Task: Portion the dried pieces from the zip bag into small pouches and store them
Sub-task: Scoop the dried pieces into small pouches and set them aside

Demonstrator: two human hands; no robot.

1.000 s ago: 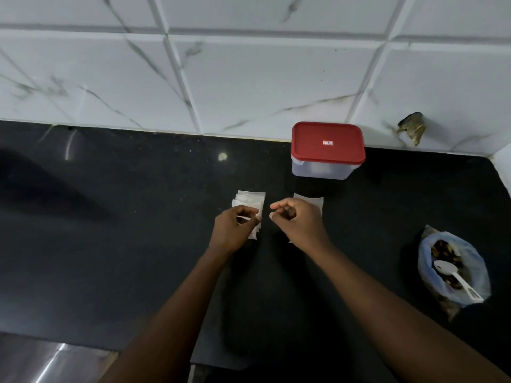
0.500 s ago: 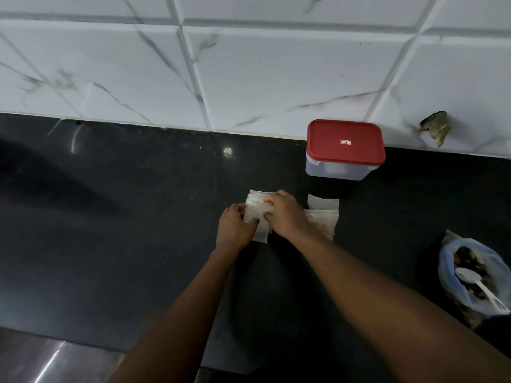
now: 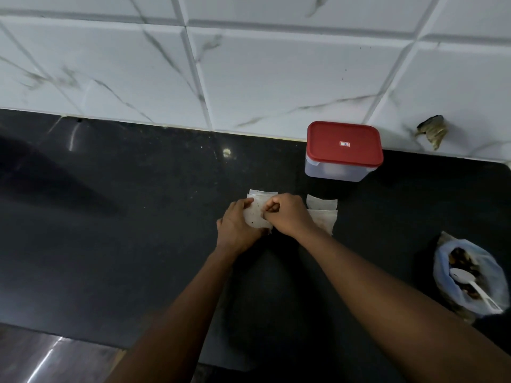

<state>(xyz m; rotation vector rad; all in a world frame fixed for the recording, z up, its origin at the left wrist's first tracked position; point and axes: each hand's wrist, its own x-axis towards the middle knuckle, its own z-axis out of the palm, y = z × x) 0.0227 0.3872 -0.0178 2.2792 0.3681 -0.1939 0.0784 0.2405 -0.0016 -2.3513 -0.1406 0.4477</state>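
Because two hands tug at the small, thin white pouch [image 3: 255, 217] at once, it could rip, or it could push the pile of white pouches [image 3: 262, 193] under it out of place near the back edge of the black counter [image 3: 138, 217]. The left hand [image 3: 235, 230] holds the pouch's left side, and the right hand [image 3: 287, 214] pinches its right edge with bent fingers. The blue see-through zip bag [image 3: 495, 277] of dried brown pieces [image 3: 459, 258] sits open by the counter's right edge, well apart from both hands.
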